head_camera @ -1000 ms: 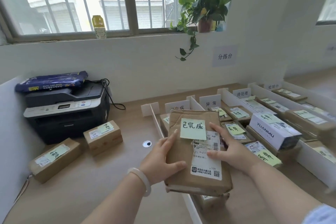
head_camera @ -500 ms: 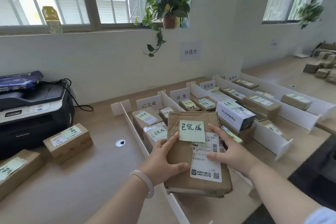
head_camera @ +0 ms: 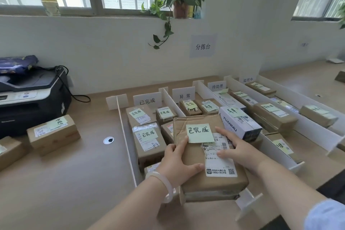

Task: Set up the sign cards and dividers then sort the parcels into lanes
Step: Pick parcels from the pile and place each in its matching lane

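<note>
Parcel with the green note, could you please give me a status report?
Left hand holds parcel by edge, right hand flat on top. Parcel over near end of leftmost lane. Other parcels already in lane.

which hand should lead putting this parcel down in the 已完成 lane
Left, probably. The left hand holds the parcel by its left edge, the side nearest the 已完成 lane; the right hand only lies flat on top.
</note>
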### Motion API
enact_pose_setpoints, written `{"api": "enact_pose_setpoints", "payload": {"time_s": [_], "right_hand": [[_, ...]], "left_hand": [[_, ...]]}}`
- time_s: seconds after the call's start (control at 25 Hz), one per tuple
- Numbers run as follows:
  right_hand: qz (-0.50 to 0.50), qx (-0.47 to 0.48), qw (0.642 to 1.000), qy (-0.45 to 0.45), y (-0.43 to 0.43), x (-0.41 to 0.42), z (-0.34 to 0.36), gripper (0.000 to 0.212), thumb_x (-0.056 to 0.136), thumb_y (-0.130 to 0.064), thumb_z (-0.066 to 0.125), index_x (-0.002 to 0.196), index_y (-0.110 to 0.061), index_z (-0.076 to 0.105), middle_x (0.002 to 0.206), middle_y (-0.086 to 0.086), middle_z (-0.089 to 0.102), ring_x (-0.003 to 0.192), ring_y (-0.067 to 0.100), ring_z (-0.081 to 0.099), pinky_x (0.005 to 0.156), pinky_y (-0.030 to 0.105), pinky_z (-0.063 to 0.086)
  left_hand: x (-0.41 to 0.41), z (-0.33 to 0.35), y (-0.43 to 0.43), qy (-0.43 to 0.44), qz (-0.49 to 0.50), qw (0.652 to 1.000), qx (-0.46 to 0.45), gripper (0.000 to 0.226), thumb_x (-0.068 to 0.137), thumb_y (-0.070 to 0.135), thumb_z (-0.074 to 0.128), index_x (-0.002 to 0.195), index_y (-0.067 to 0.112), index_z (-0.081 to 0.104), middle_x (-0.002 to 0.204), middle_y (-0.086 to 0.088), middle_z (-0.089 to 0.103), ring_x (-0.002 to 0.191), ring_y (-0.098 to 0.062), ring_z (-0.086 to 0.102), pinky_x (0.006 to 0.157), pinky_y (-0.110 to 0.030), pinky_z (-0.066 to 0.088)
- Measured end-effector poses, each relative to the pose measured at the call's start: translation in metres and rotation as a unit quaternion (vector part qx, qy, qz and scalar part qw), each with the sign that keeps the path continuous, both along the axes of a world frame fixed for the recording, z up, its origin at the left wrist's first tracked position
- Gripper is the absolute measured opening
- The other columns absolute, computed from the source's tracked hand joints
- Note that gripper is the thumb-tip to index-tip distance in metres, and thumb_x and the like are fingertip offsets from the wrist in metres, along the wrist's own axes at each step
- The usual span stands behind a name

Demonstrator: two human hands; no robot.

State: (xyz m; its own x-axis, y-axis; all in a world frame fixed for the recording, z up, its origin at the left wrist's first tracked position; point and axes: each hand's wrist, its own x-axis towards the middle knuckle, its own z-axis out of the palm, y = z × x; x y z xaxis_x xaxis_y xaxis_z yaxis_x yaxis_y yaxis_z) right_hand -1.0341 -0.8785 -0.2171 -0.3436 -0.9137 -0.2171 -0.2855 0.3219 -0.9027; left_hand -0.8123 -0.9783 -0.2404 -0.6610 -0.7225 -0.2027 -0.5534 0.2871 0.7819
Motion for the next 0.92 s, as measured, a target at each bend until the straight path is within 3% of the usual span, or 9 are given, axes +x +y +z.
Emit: {"api": "enact_pose_setpoints", "payload": {"time_s": [0.16,0.32,0.56,0.64,0.76,0.92], "right_hand": [[0.04,0.036,0.999,-0.008,-0.013,-0.04,-0.028,0.071,0.078,-0.021,0.077,0.125,-0.063,0.044,0.131,-0.01,0.054,0.108,0.013,0.064,0.095,0.037,0.053],[0.102,0.06,0.993,-0.007,-0.034,-0.049,-0.06,0.07,0.073,-0.029,0.074,0.116,-0.072,0.04,0.138,-0.01,0.049,0.115,0.013,0.06,0.099,0.04,0.051],[0.143,0.071,0.987,0.012,-0.049,-0.061,-0.076,0.074,0.079,-0.028,0.072,0.131,-0.062,0.032,0.149,-0.009,0.036,0.125,0.015,0.049,0.105,0.041,0.045],[0.169,0.086,0.981,0.034,-0.053,-0.065,-0.079,0.08,0.079,-0.036,0.075,0.137,-0.06,0.027,0.156,-0.01,0.027,0.136,0.016,0.039,0.112,0.042,0.037],[0.219,0.099,0.965,0.11,-0.058,-0.066,-0.092,0.098,0.075,-0.051,0.077,0.15,-0.052,0.012,0.163,-0.013,-0.001,0.15,0.013,0.008,0.122,0.042,0.015],[0.239,0.11,0.953,0.148,-0.066,-0.061,-0.104,0.107,0.073,-0.053,0.077,0.151,-0.049,0.005,0.163,-0.011,-0.008,0.151,0.015,0.002,0.121,0.042,0.014]], "left_hand": [[-0.037,-0.026,0.008,-0.025,0.039,0.998,0.035,0.097,0.077,0.062,0.07,0.15,0.054,0.007,0.155,0.007,0.012,0.138,-0.022,0.033,0.112,-0.039,0.039],[-0.038,-0.049,0.011,-0.053,0.083,0.993,0.063,0.099,0.076,0.065,0.069,0.15,0.053,0.005,0.153,0.009,0.012,0.136,-0.022,0.036,0.105,-0.039,0.046],[-0.049,-0.056,0.013,-0.076,0.117,0.989,0.053,0.098,0.079,0.064,0.068,0.152,0.049,0.005,0.158,0.007,0.007,0.143,-0.021,0.028,0.115,-0.035,0.032],[-0.053,-0.059,0.012,-0.084,0.119,0.988,0.057,0.098,0.08,0.061,0.068,0.153,0.048,0.004,0.159,0.007,0.006,0.144,-0.021,0.027,0.115,-0.033,0.031],[-0.055,-0.064,0.013,-0.101,0.119,0.987,0.051,0.096,0.084,0.057,0.066,0.154,0.045,0.001,0.16,0.006,0.007,0.145,-0.02,0.025,0.114,-0.032,0.029],[-0.056,-0.074,0.01,-0.12,0.122,0.984,0.05,0.099,0.085,0.055,0.066,0.154,0.044,-0.004,0.163,0.005,0.0,0.15,-0.019,0.014,0.119,-0.036,0.023]]}}
